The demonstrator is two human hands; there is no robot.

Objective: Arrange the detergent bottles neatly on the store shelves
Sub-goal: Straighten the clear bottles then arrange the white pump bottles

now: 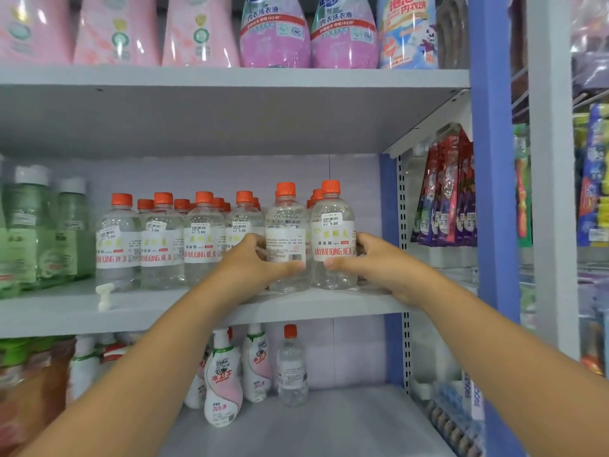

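clear detergent bottles (201, 239) with orange caps stand in a row on the middle shelf (184, 308), several rows deep, labels mostly facing out. two of them sit forward at the row's 3 o'clock end, close to the shelf edge and just beside each other. the left hand (253, 258) is wrapped round the back-turned bottle (286, 239), whose barcode and small print face the camera; its thumb lies across the lower label and its fingers curl behind on the 9 o'clock side. the right hand (372, 258) clasps the end bottle (333, 239), brand label forward, thumb on the front low down, fingers round the 3 o'clock side. both bottles stand upright with their bases on the shelf.

at 9 o'clock from the row, green bottles (43, 232) with white caps stand on the same shelf, and a small white plastic piece (105, 295) lies near the front edge. on the top shelf at 12 o'clock stand pink bottles (118, 31) and purple-bodied bottles (308, 37). on the lower shelf at 6 o'clock, white and pink bottles (227, 374) cluster together, one leaning, with a lone clear bottle (291, 367) upright just beside them. at 3 o'clock, past the blue upright (494, 192), packets (445, 199) hang in a bunch.
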